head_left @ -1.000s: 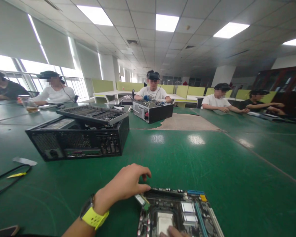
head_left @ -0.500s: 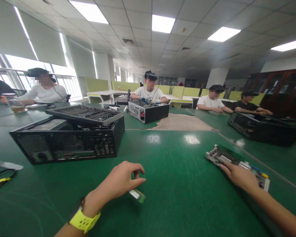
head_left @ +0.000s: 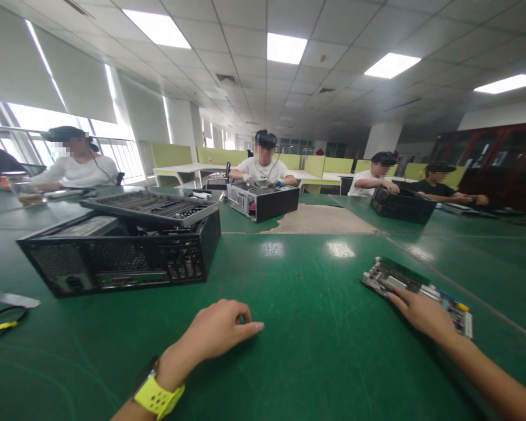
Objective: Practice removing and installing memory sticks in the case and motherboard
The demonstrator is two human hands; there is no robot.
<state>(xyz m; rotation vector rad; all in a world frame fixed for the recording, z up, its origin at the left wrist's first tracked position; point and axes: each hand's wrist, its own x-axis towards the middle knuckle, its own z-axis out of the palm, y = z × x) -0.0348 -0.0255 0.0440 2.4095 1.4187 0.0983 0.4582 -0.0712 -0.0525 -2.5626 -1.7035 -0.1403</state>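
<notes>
1. On the right side of the green table (head_left: 306, 351), a circuit board (head_left: 409, 282) lies at a slant, its far left corner aimed away from the wearer.
2. The right hand (head_left: 432, 316) lies over the board's near edge, its thumb and 1 finger touching the upper face close together. The other fingers are hidden, so I cannot tell whether the grip closes on the board or only rests there.
3. Well apart from the board, the left hand (head_left: 216, 331) is low over the table, fingers curled and thumb stretched out, with a narrow gap between them. The inside of the palm is hidden; I cannot tell if it holds anything. A yellow watch strap (head_left: 160, 399) circles that wrist.
4. Beyond the left hand, a black computer case (head_left: 126, 257) lies on its side, a grey panel (head_left: 153, 206) resting tilted across its top.
5. At the far left, a black cable (head_left: 23, 317) curves beside a pale strip (head_left: 14, 300).
6. Across the table, 2 more cases (head_left: 275, 203) (head_left: 403, 207) stand, each before a co-worker in white (head_left: 265, 169) (head_left: 363, 184).
</notes>
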